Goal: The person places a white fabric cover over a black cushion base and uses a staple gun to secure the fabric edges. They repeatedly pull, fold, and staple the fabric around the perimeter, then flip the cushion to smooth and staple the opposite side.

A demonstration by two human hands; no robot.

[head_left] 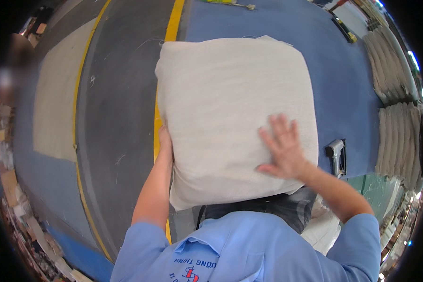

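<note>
A large, squarish cushion (235,94) in cream cloth fills the middle of the head view, in front of my body. My left hand (164,137) holds its left side, with most of the fingers hidden behind the edge. On the upper face, toward the lower right, my right hand (283,152) lies flat with its fingers spread, slightly blurred. The cloth is smooth on top and has a few creases near the lower left corner.
A grey staple gun (336,157) lies on the blue surface to the right. Beyond it stand stacks of folded greyish cloth (398,141). A yellow-and-black tool (345,30) lies at the far right. Yellow lines (80,188) and a beige sheet (58,103) mark the floor at left.
</note>
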